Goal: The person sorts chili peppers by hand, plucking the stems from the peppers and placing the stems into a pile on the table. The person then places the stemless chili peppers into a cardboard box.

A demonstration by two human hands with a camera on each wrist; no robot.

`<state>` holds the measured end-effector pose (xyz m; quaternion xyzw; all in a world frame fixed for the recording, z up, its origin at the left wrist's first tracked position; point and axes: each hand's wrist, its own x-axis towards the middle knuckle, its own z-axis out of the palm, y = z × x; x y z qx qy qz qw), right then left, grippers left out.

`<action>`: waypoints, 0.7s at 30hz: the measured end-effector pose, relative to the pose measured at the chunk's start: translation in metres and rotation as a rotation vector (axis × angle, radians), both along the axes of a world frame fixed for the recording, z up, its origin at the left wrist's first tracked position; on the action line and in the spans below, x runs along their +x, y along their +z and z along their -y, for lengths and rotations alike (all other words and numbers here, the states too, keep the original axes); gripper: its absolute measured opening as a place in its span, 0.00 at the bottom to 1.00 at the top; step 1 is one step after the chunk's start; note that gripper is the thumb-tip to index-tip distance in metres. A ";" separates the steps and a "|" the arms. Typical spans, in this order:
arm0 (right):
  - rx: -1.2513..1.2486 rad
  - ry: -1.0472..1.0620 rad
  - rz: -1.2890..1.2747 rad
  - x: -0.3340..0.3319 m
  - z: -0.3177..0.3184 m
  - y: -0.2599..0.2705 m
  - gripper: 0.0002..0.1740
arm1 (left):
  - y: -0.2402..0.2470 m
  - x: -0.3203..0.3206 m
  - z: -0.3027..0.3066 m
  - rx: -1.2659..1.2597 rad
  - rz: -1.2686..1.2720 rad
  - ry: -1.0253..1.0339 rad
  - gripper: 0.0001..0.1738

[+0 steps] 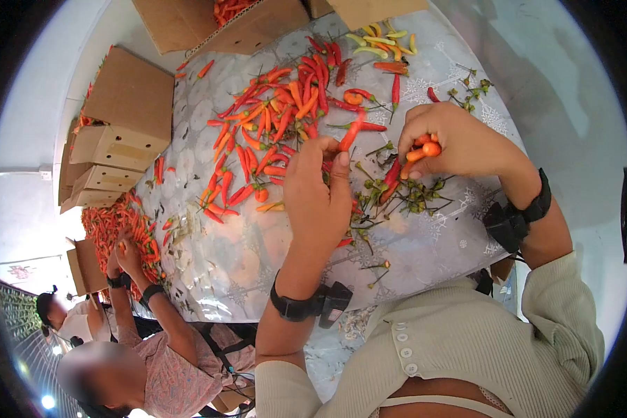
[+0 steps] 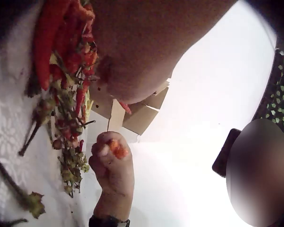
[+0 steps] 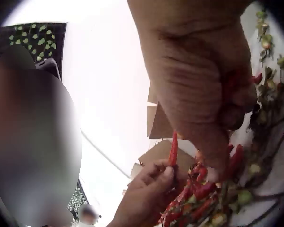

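Note:
Between thumb and fingers, my left hand [image 1: 317, 191] pinches a red chili pepper [image 1: 352, 132] that points up and away from the palm. The same chili [image 3: 174, 150] stands upright from the fingertips in the right wrist view. My right hand [image 1: 463, 143] curls round several orange-red chilies [image 1: 425, 149], their rounded ends showing at the side of the fist. Its lower fingertips are close to a red chili [image 1: 391, 174] beside a heap of green stems [image 1: 418, 198]. A loose pile of red and orange chilies [image 1: 279, 115] spreads beyond the left hand.
Yellow-green chilies [image 1: 383, 43] lie at the table's far side, more stems [image 1: 470, 90] at the right. Cardboard boxes [image 1: 129, 97] stand along the left and far edges. Another person [image 1: 167, 355] works at a big chili heap [image 1: 115, 230] on the left. A patterned sheet [image 1: 223, 272] covers the table.

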<state>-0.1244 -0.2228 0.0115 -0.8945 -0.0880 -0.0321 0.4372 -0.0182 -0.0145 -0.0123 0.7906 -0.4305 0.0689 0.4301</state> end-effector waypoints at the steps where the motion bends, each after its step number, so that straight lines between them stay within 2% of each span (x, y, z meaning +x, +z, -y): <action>1: -0.051 0.009 -0.039 0.000 -0.002 -0.001 0.15 | 0.000 -0.001 0.000 0.007 -0.040 0.003 0.09; 3: -0.154 0.024 -0.117 0.001 -0.008 -0.004 0.15 | -0.001 -0.003 -0.001 0.019 -0.121 0.006 0.09; 9: -0.204 -0.065 -0.038 -0.001 -0.020 -0.004 0.12 | -0.003 -0.001 -0.002 0.012 -0.113 -0.002 0.08; 12: 0.000 -0.212 -0.072 0.004 -0.022 0.004 0.10 | 0.000 -0.002 -0.002 0.030 -0.111 0.016 0.08; 15: 0.265 -0.278 0.108 0.008 -0.020 -0.009 0.10 | -0.001 -0.002 -0.001 0.033 -0.074 0.037 0.07; 18: 0.590 -0.283 -0.103 0.008 -0.020 -0.005 0.11 | -0.001 -0.003 -0.001 0.057 -0.077 0.044 0.07; 21: 0.390 -0.343 0.053 0.010 -0.020 -0.008 0.12 | -0.001 -0.003 0.000 0.048 -0.090 0.038 0.07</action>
